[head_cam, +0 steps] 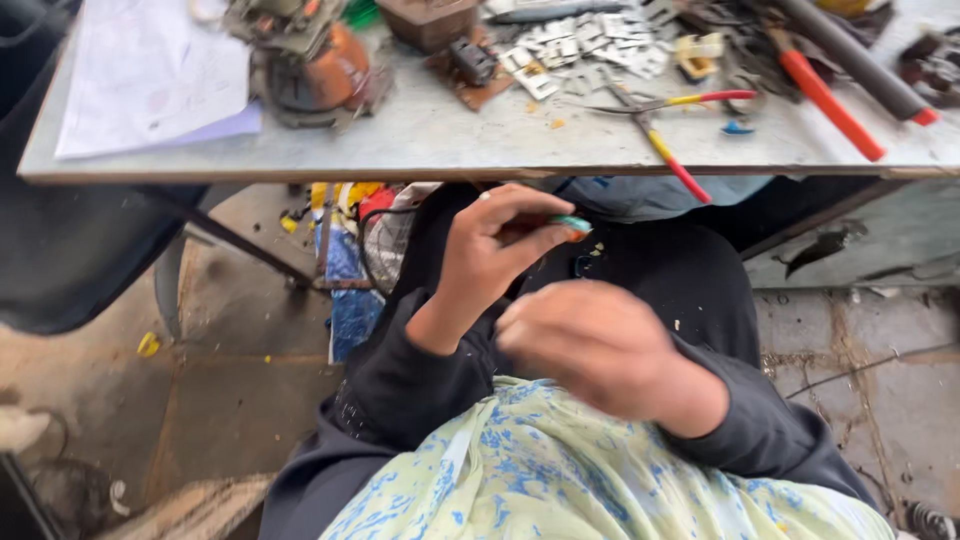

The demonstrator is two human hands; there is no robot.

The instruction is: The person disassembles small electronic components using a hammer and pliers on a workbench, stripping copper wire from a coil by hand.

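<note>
1. The left hand (490, 255) has its fingers closed on a small green-tipped object (573, 224) – held over the lap, below the grey table (420, 140) edge.
2. The right hand (600, 345) is blurred – its grip cannot be told.
3. Red-and-yellow-handled pliers (660, 135) lie on the table.

Table edge (300, 170) just above hands.

**Soft daylight, blurred hand**

Even, diffuse daylight falls on the pale tabletop (430, 135), leaving no glare. Deep shade pools beneath it. The right hand (600, 350) smears with motion blur; the left hand (490, 250) stays fairly sharp. Edges bow slightly.
</note>
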